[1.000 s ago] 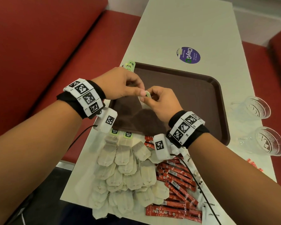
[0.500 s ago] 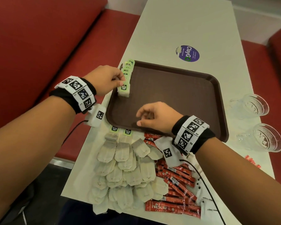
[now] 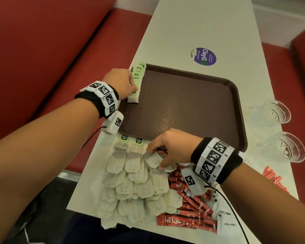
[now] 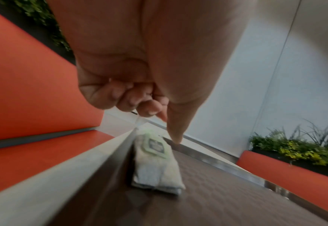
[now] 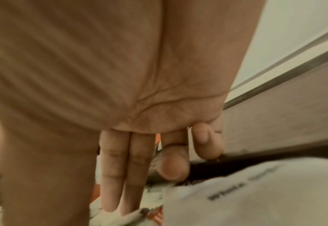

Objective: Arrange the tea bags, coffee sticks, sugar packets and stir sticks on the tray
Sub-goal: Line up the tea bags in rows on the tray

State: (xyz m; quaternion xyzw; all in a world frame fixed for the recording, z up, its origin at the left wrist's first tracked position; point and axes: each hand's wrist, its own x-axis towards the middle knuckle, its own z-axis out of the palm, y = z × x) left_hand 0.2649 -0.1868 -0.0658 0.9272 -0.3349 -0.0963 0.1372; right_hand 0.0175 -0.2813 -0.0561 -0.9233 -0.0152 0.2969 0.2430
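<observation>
Left hand (image 3: 121,81) has its grip curled loosely over the row of tea bags (image 3: 136,81) lined up along the left wall of the brown tray (image 3: 236,95) — holding nothing I can make out — while the right hand (image 3: 171,148) reaches with extended fingers into the loose tea bag pile (image 3: 132,182) on the desk (image 3: 192,23), thumb and fingertips touching one bag (image 3: 152,160).

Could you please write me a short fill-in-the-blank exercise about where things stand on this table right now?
1. The row of tea bags lies along the tray's ____ edge.
2. The right hand reaches into the loose pile of ____ on the table.
3. Two empty ____ stand right of the tray.
4. The red coffee sticks lie ____ the tray, on the table.

Missing words: left; tea bags; glasses; outside
</observation>
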